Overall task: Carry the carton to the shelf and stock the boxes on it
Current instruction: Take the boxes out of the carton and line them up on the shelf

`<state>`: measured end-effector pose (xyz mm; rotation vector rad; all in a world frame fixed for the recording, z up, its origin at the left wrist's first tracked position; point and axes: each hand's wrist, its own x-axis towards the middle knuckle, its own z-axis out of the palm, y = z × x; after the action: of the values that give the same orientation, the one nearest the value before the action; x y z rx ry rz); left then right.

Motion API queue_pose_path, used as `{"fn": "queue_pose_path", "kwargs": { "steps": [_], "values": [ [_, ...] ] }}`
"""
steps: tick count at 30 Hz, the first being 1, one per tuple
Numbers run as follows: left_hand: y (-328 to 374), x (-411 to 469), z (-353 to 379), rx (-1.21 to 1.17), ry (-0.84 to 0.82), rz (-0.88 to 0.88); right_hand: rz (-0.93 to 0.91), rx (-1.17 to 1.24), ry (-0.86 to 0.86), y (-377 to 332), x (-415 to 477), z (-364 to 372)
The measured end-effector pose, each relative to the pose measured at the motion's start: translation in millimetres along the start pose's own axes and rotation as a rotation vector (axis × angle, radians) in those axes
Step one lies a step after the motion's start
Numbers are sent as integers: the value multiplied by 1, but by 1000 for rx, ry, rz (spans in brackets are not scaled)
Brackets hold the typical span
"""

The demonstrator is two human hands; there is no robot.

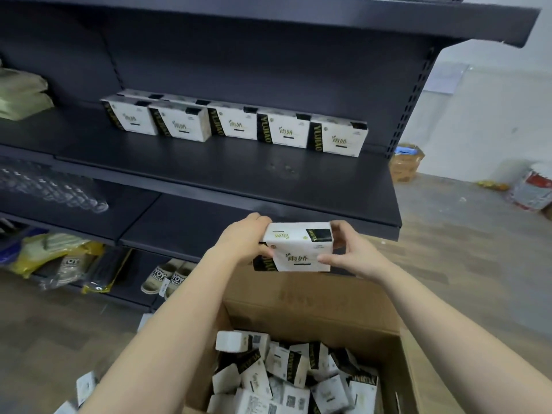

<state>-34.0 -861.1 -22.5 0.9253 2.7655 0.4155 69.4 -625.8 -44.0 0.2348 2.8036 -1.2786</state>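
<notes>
both hands, left hand (245, 240) and right hand (354, 252), grip one white box (297, 248) by its ends above the open carton (313, 306), before the shelf (239, 174).

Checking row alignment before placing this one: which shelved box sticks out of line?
The second box from the left on the shelf; it sits forward of its four neighbours.

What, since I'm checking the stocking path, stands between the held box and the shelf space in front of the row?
Nothing visible. The box, held by the left hand and right hand, sits below the front edge of the shelf; it need only rise over that edge. The stocked row stands further back.
</notes>
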Motion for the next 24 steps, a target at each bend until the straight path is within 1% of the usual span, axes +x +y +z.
{"fn": "queue_pose_path", "kwargs": {
  "steps": [4,6,9,11,14,17,24],
  "values": [
    [-13,1,-23,-12,58,30,-85,-68,143,-29,20,3],
    [-22,4,-37,29,83,53,-136,-130,207,-46,30,4],
    [-37,12,-60,101,111,90,-172,-227,242,-72,47,6],
    [-51,18,-77,98,130,111,-188,-254,247,-87,60,10],
    [-72,25,-99,88,150,134,-190,-261,246,-106,77,17],
    [-96,38,-117,80,162,151,-188,-285,289,-126,97,28],
    [-144,66,-141,71,197,145,-106,-381,371,-160,143,47]
  ]
}}
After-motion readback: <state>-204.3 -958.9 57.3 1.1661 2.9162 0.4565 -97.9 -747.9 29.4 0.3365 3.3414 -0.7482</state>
